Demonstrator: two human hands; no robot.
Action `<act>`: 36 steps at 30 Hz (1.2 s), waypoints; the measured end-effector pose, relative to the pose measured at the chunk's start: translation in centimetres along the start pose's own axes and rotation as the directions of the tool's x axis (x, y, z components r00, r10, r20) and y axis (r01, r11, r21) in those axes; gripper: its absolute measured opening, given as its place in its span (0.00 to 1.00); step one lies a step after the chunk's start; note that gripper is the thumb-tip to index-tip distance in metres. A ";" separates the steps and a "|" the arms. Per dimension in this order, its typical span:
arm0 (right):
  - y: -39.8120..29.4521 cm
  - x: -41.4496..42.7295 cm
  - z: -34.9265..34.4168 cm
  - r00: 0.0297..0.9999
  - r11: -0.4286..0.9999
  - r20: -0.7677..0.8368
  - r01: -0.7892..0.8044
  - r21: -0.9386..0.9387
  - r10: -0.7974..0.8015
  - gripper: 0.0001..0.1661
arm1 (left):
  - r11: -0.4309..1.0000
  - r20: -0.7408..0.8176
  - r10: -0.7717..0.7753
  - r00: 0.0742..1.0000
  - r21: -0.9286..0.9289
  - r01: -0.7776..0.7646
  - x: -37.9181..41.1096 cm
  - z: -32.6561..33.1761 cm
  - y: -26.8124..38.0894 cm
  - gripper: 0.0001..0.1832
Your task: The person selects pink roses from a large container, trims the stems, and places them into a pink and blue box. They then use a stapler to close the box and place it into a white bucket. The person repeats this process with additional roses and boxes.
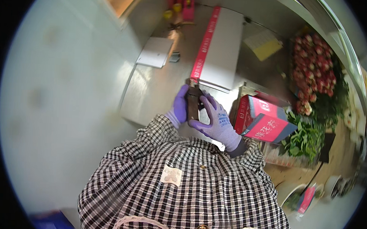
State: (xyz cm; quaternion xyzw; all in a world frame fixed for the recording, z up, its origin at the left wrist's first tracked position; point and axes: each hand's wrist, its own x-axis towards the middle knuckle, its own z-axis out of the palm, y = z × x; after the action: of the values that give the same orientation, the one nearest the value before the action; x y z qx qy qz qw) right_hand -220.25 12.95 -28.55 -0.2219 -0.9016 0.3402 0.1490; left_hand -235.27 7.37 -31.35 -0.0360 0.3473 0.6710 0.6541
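Observation:
My left hand, in a purple-coated glove, grips the left side of a narrow dark tool, perhaps a stapler; its exact kind cannot be told. Curled around its right side and lower end is my right hand, gloved alike. The tool's far end meets the near end of a pink printed strip that edges a stack of white sheets. This stack lies on a metal worktable, just beyond both hands.
White cards and small grey staple strips lie at the left. Pink printed packaging stands at the right, near green leaves and bunched red-and-white roses. A yellow paper pad lies farther back.

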 end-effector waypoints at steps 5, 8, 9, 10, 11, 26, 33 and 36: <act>-0.7 1.6 -0.7 0.938 0.980 -0.298 0.196 0.039 -0.175 0.41 | 0.954 0.303 -0.007 0.953 -0.285 0.097 0.3 -1.0 2.9 0.34; -1.4 1.7 -1.1 0.960 0.980 -0.247 0.161 0.118 -0.128 0.40 | 0.980 0.279 0.001 0.960 -0.191 0.054 -0.5 0.2 3.5 0.33; -1.6 1.7 -1.2 0.944 0.974 -0.260 0.221 0.041 -0.203 0.40 | 0.988 0.248 -0.019 0.968 -0.142 0.056 -0.9 0.6 3.7 0.32; -1.8 1.5 -1.3 0.984 0.982 -0.135 0.137 0.128 -0.119 0.38 | 0.991 0.211 -0.037 0.977 -0.116 0.062 -1.4 0.9 4.1 0.32; -1.8 1.3 -1.3 0.979 0.982 -0.163 0.143 0.126 -0.122 0.37 | 0.994 0.159 -0.053 0.986 -0.088 0.067 -2.0 1.1 4.5 0.31; 13.3 1.0 -1.1 0.792 0.059 0.115 -0.187 0.981 0.600 0.23 | 0.752 -0.058 -0.538 0.841 0.418 0.510 -4.9 2.0 3.1 0.23; 16.9 8.6 -7.5 0.606 0.594 -0.235 -0.794 -0.128 0.760 0.34 | 0.727 -0.006 -0.410 0.912 0.602 0.330 -3.6 3.5 3.4 0.18; 16.9 12.2 -8.4 0.541 0.450 -0.173 -0.807 -0.383 0.823 0.36 | 0.650 -0.062 -0.364 0.930 0.698 0.301 -3.3 4.0 3.2 0.16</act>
State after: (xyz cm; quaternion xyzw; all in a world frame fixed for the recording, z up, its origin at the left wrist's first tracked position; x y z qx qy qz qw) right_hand -222.14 34.91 -32.53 -0.6461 -0.7369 0.1719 -0.1005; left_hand -236.06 6.94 -25.36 0.1779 0.5338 0.3598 0.7443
